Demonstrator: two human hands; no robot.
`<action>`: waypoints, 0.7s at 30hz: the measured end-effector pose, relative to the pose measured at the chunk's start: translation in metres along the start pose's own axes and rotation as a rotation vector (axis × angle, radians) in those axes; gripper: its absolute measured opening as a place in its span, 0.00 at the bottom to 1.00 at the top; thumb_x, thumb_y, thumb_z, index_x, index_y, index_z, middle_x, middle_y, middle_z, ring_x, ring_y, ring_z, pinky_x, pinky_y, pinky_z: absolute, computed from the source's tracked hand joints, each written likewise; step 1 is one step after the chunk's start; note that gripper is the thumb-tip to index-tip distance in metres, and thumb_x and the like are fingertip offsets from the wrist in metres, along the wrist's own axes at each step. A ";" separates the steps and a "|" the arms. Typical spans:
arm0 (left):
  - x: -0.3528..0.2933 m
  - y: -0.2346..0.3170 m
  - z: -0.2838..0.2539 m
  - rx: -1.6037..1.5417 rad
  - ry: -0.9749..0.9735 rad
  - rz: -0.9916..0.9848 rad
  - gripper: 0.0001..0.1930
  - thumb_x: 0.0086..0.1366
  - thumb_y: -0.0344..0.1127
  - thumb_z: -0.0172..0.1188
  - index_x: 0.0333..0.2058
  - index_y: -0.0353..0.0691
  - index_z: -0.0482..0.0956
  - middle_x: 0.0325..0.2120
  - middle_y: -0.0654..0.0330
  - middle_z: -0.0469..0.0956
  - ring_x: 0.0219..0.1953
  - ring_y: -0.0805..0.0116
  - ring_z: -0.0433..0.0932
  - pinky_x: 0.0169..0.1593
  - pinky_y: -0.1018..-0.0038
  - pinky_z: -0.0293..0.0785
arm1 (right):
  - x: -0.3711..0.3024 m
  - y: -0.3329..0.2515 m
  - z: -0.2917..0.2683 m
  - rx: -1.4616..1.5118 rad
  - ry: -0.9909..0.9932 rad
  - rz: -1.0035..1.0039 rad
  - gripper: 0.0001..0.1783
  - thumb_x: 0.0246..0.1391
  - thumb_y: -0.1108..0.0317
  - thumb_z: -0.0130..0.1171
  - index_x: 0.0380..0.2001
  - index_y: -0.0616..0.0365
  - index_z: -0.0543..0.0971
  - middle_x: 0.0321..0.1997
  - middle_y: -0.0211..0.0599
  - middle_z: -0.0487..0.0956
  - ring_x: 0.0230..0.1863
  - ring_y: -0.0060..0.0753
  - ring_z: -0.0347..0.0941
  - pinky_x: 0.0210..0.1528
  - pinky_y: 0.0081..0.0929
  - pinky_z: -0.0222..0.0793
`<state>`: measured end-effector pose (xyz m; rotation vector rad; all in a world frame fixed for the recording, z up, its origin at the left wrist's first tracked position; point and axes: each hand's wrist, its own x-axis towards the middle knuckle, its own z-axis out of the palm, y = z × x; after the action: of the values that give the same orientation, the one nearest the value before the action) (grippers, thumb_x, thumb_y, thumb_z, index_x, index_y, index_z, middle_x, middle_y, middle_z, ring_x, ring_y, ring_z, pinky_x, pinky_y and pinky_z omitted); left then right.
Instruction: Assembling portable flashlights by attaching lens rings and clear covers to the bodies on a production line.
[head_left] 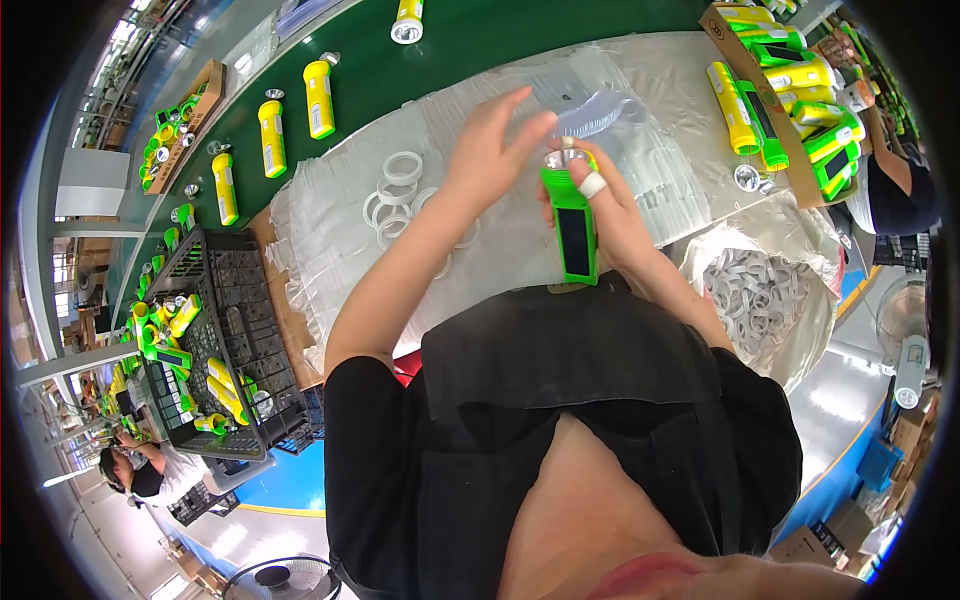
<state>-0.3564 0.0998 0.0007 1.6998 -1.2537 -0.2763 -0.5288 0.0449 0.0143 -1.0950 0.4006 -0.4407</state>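
My right hand (622,222) is closed around a green flashlight (575,240) with a dark panel on its side. The flashlight stands nearly upright in front of my apron, its shiny reflector (566,160) at the top. White bands wrap two fingers of this hand. My left hand (492,140) is held up just left of the flashlight's head, fingers stretched apart and with nothing visible in them. Beyond the hands lies a row of clear plastic discs (598,112). Several loose white rings (393,205) lie on the plastic-covered work surface left of the flashlight.
Yellow flashlights (272,138) and small reflectors stand along the green belt (385,75). A cardboard box (765,105) of flashlights is at the far right, above a sack of white rings (750,300). A black crate (245,330) with flashlights stands left. Other people work at both sides.
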 end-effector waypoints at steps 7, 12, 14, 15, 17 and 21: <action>0.012 -0.045 0.018 0.405 -0.251 0.098 0.29 0.57 0.47 0.66 0.53 0.36 0.73 0.46 0.48 0.74 0.51 0.51 0.73 0.54 0.64 0.69 | -0.005 0.000 -0.015 0.004 -0.020 -0.063 0.23 0.68 0.55 0.43 0.58 0.58 0.66 0.35 0.41 0.75 0.31 0.29 0.72 0.34 0.26 0.69; -0.010 0.015 -0.017 -0.103 -0.130 0.245 0.20 0.63 0.42 0.60 0.52 0.41 0.77 0.45 0.52 0.72 0.47 0.54 0.70 0.50 0.65 0.67 | -0.006 -0.006 -0.012 -0.036 -0.072 -0.030 0.24 0.66 0.54 0.47 0.58 0.59 0.66 0.35 0.41 0.75 0.32 0.29 0.73 0.34 0.27 0.69; -0.032 0.029 -0.022 -0.020 -0.123 0.392 0.19 0.66 0.39 0.57 0.54 0.41 0.76 0.43 0.53 0.72 0.46 0.54 0.70 0.49 0.65 0.67 | -0.005 -0.009 -0.006 -0.025 -0.125 -0.007 0.24 0.64 0.57 0.53 0.55 0.61 0.66 0.35 0.38 0.76 0.31 0.25 0.73 0.34 0.24 0.70; -0.042 0.037 -0.026 0.072 -0.158 0.381 0.19 0.69 0.35 0.48 0.57 0.40 0.74 0.46 0.53 0.71 0.52 0.57 0.66 0.53 0.66 0.64 | -0.004 -0.008 -0.003 -0.022 -0.131 -0.002 0.24 0.64 0.57 0.53 0.55 0.61 0.66 0.35 0.38 0.76 0.31 0.25 0.73 0.34 0.24 0.70; -0.049 0.035 -0.028 0.077 -0.115 0.427 0.19 0.70 0.36 0.46 0.56 0.38 0.74 0.47 0.52 0.71 0.52 0.56 0.67 0.54 0.66 0.64 | -0.002 -0.004 0.001 -0.096 -0.233 -0.023 0.24 0.64 0.57 0.54 0.55 0.61 0.66 0.36 0.36 0.76 0.31 0.25 0.73 0.34 0.24 0.70; -0.063 0.028 -0.029 0.010 -0.045 0.506 0.20 0.71 0.37 0.41 0.52 0.33 0.76 0.49 0.50 0.73 0.52 0.53 0.69 0.56 0.64 0.63 | 0.001 0.003 0.008 -0.158 -0.375 -0.026 0.22 0.64 0.59 0.54 0.54 0.61 0.67 0.37 0.35 0.74 0.32 0.24 0.73 0.35 0.23 0.71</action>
<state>-0.3820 0.1687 0.0159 1.3323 -1.6676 -0.0036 -0.5239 0.0517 0.0152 -1.3077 0.0906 -0.2202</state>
